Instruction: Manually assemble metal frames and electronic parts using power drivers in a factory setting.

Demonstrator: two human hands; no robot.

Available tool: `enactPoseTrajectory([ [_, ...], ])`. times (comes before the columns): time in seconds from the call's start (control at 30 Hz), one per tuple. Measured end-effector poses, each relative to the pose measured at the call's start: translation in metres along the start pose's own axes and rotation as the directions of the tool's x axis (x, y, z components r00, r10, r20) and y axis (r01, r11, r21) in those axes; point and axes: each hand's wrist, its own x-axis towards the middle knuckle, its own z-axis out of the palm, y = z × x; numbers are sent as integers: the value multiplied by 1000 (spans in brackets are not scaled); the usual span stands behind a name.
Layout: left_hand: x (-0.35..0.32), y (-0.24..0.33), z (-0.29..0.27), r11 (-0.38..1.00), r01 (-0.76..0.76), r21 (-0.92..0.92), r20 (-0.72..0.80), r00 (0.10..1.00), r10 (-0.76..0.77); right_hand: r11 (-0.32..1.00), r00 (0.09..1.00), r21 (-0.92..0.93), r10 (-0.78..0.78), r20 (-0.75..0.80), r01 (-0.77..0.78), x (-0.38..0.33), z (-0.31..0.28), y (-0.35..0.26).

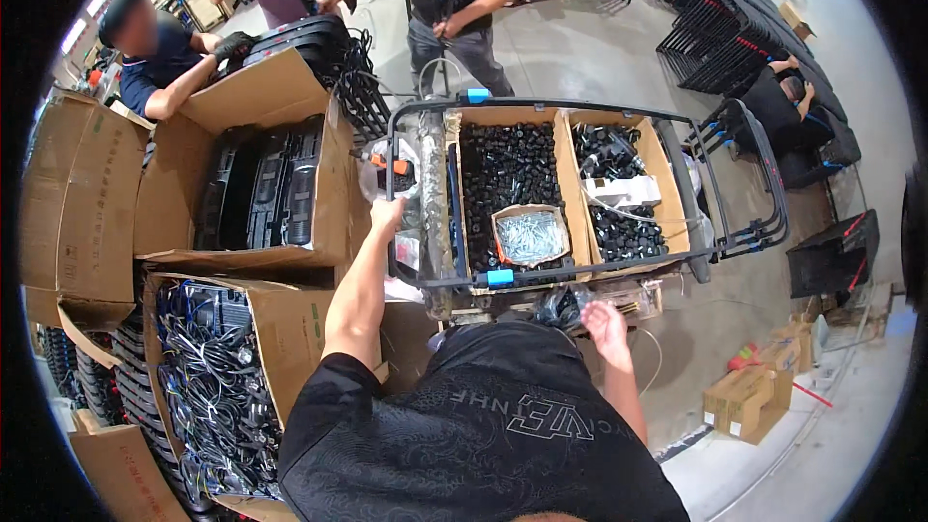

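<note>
Left hand (387, 216) closes around the black frame (580, 106) at its left corner; right hand (606, 321), grip loose and empty, nears the clear bag (565, 304) (steadying the frame first seems wise).

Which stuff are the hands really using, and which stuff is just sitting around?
In use:
- left hand on the cart frame
- right hand at a clear bag under the cart

Just sitting:
- box of black caps
- small box of screws
- cable box
- small boxes on the floor
</note>
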Motion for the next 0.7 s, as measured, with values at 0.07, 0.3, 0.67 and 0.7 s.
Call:
enactPoseTrajectory([
  [0.07, 1, 11, 0, 1000, -5, 28, 14, 1000, 5, 994, 993, 9, 112, -36, -111, 3, -14, 26],
  [0.3, -15, 10, 9, 985, 56, 162, 99, 992, -72, 957, 967, -179, 203, -156, -230, 4, -30, 72],
  [0.67, -49, -14, 3, 986, -65, 157, -135, 987, 87, 856, 986, -496, 166, 0, -144, 26, 2, 54],
  [0.7, -59, -20, -2, 961, -157, 226, -199, 959, 203, 837, 985, -533, 169, 32, -126, 28, -5, 56],
])
